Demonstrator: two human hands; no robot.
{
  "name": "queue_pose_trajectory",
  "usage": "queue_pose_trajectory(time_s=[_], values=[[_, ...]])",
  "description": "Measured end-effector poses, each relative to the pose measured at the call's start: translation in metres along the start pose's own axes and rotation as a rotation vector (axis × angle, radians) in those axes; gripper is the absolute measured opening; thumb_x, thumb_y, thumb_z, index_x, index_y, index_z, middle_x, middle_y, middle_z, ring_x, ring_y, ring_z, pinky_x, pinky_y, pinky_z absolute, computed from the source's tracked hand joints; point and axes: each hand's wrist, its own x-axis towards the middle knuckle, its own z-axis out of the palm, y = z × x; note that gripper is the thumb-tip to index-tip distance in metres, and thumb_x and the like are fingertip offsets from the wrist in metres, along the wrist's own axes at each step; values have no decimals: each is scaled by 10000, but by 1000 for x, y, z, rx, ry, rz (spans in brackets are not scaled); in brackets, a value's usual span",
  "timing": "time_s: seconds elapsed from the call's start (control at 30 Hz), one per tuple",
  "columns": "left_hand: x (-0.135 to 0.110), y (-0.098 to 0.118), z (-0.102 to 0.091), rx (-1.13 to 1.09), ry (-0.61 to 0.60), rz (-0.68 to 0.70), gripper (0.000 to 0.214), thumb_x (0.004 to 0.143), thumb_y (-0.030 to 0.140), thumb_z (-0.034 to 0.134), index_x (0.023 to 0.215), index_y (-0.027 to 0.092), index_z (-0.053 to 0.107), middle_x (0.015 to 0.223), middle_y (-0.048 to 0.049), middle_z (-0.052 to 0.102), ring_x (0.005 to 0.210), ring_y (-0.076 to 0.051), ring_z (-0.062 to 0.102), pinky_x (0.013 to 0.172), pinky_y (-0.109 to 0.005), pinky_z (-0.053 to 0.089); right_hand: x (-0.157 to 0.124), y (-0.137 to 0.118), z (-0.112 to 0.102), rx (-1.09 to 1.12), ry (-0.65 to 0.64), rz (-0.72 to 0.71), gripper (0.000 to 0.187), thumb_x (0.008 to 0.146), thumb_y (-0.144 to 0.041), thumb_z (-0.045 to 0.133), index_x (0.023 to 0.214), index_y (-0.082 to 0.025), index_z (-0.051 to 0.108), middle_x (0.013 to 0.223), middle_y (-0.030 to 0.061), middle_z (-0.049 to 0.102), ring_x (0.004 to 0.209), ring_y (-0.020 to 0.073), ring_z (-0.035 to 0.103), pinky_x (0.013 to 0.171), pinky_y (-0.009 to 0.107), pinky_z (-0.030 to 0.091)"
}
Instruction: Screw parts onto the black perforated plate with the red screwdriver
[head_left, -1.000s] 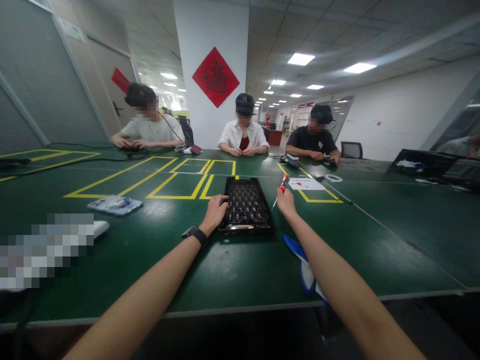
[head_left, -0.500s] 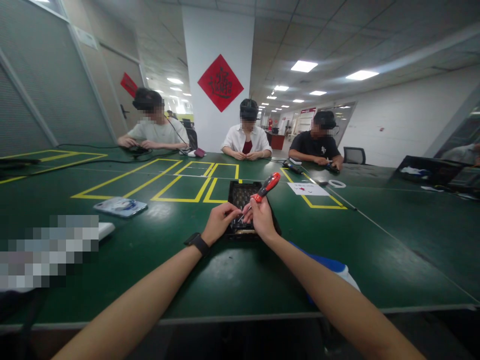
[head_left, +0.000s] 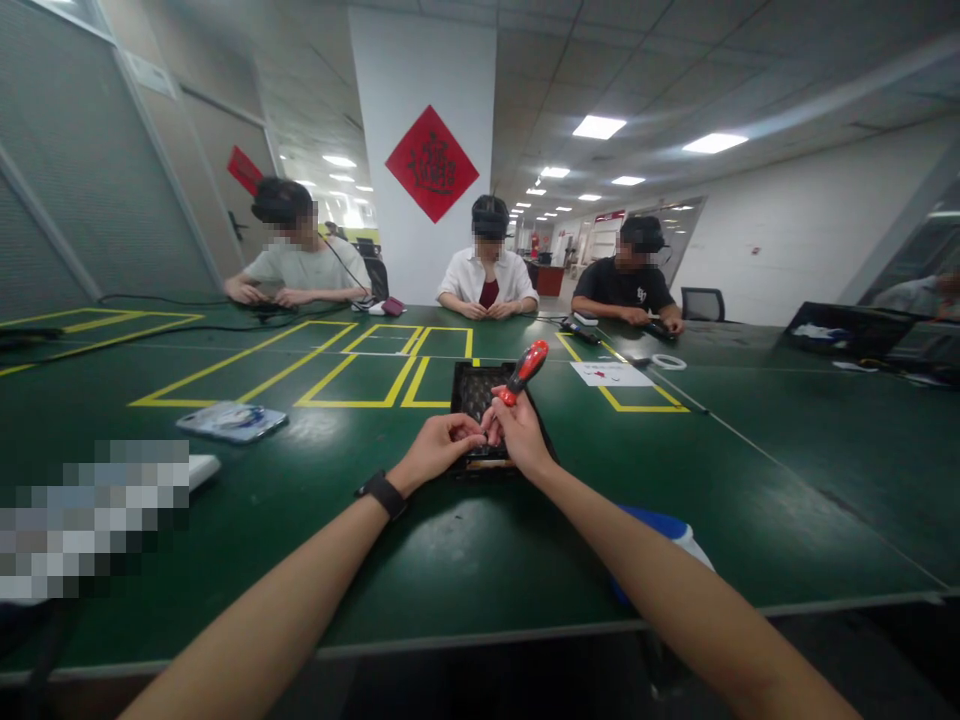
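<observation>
My right hand grips a screwdriver with a red and black handle, its handle pointing up and away and its tip down between my two hands. My left hand, a dark watch on its wrist, is pinched with its fingertips at the screwdriver's tip; what it pinches is too small to make out. Both hands hover over the near edge of a black compartmented tray lying on the green table.
Three people sit along the table's far side. Yellow tape rectangles mark the tabletop. A flat plastic packet lies to the left, a white paper sheet and a tape ring to the right, and a blue and white object under my right forearm.
A second ago my left hand rested on the tray and my right held the screwdriver off to the right. Both hands have come together over the tray's near edge and stayed there.
</observation>
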Motion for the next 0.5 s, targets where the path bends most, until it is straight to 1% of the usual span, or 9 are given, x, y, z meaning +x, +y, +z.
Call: queue_pose_trajectory(time_s=[0.07, 0.13, 0.23, 0.33, 0.43, 0.5], values=[[0, 3, -2, 27, -52, 44, 290, 775, 385, 544, 821, 118, 647, 724, -33, 638, 618, -107, 529, 585, -214, 401, 0, -3, -1, 27, -16, 24, 275, 820, -395, 457, 1017, -213, 393, 577, -67, 560, 349, 48, 452, 354, 151, 346], [-1, 5, -2, 66, -79, 86, 292, 790, 383, 524, 824, 121, 648, 730, -35, 635, 633, -110, 527, 597, -216, 401, -1, -5, -2, 38, -20, 32, 283, 825, -405, 446, 1029, -213, 403, 572, -69, 550, 337, 44, 435, 344, 150, 329], [-1, 6, -1, 132, -43, 101, 300, 728, 415, 594, 790, 125, 635, 669, -15, 601, 575, -97, 489, 554, -207, 384, -1, -6, -3, 39, -16, 21, 273, 827, -411, 446, 1015, -215, 414, 570, -71, 543, 331, 39, 423, 344, 148, 322], [-1, 3, 1, 130, 3, 85, 330, 662, 442, 650, 757, 129, 608, 624, 9, 562, 540, -87, 459, 518, -199, 368, -3, -7, -1, 51, -20, 12, 276, 823, -420, 451, 1013, -225, 405, 596, -67, 557, 348, 42, 437, 361, 155, 349], [-1, 0, 2, 104, 28, 62, 328, 654, 446, 654, 726, 130, 598, 597, 21, 544, 526, -81, 443, 504, -194, 356, -5, -9, 1, 50, -29, 8, 280, 826, -421, 442, 1026, -228, 405, 611, -61, 568, 370, 47, 451, 385, 161, 374], [-1, 1, 1, 84, 15, 48, 318, 661, 436, 652, 727, 128, 606, 605, 15, 561, 532, -83, 456, 512, -196, 365, -6, -10, 1, 51, -42, 10, 281, 835, -422, 418, 1035, -224, 414, 611, -58, 569, 380, 50, 457, 396, 164, 383]])
